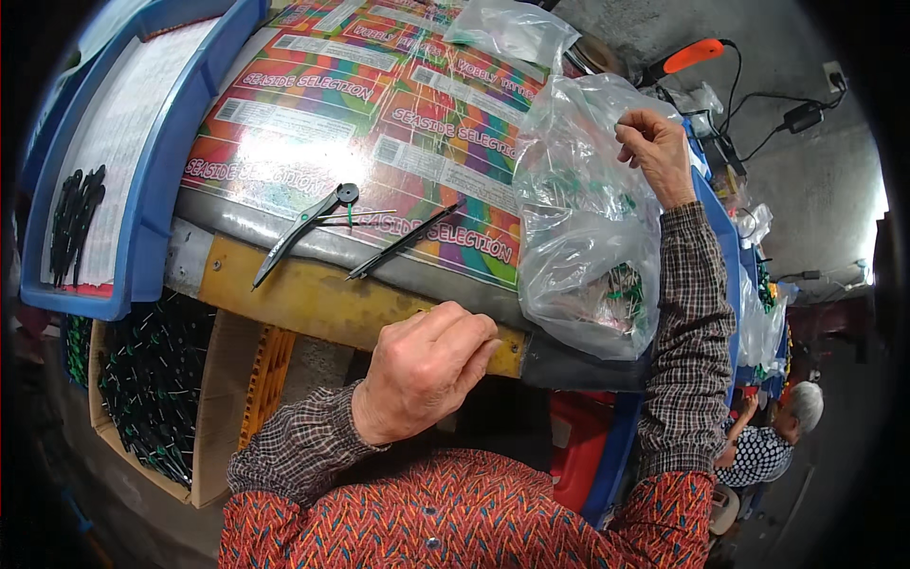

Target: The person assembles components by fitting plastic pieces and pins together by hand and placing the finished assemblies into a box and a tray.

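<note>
My left hand (pixel 424 365) is held over the near edge of the table, its fingers curled; anything inside them is hidden. My right hand (pixel 656 152) is raised over the far part of a clear plastic bag (pixel 569 171), thumb and fingers pinched together; what they hold, if anything, is too small to make out. Small green pieces (pixel 626 289) show inside the bag. On the printed table covering lies a grey and black compass-like tool (pixel 305 228) with a round head. Right of it rests a slim black pointed piece (pixel 406 239), with neither hand touching it.
At the left stands a blue tray (pixel 142 237) with several slim black pieces (pixel 78 223). Below it, a cardboard box (pixel 213 417) holds many black and green parts. An orange-handled corded tool (pixel 694 57) lies at the far right. Another person (pixel 763 446) sits at the right.
</note>
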Demonstrator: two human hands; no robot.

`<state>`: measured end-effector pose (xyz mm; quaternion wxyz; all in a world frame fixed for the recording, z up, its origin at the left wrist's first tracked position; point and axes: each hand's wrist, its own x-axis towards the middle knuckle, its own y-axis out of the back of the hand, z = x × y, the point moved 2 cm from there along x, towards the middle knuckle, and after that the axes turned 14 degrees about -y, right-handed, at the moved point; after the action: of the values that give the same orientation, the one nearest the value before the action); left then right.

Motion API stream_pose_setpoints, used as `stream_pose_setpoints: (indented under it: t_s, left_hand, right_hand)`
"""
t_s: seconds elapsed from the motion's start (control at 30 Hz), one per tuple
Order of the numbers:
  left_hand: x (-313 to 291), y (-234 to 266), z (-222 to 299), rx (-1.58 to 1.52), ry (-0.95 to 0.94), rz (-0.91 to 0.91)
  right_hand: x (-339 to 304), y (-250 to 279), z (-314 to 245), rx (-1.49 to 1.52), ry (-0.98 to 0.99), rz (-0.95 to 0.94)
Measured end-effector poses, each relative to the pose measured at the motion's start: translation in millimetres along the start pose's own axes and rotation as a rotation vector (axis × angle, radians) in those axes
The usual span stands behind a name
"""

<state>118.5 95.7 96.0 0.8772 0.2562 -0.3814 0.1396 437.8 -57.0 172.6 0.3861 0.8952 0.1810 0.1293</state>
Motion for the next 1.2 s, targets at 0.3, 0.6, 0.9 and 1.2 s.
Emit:
stream_pose_setpoints:
  t_s: [0.3, 0.6, 0.9, 1.2]
  left_hand:
    - [4, -1, 2, 0.002, 0.02, -0.004]
    - [4, -2, 3, 0.024, 0.043, -0.016]
    - [6, -2, 10, 0.065, 0.055, -0.026]
    - [9, -4, 7, 0.066, 0.047, -0.024]
  right_hand:
    - [4, 41, 43, -0.097, -0.076, 0.191]
    - [28, 82, 79, -0.235, -0.215, 0.397]
    - [72, 67, 105, 0.056, -0.435, 0.159]
    - [23, 94, 82, 0.052, -0.307, 0.224]
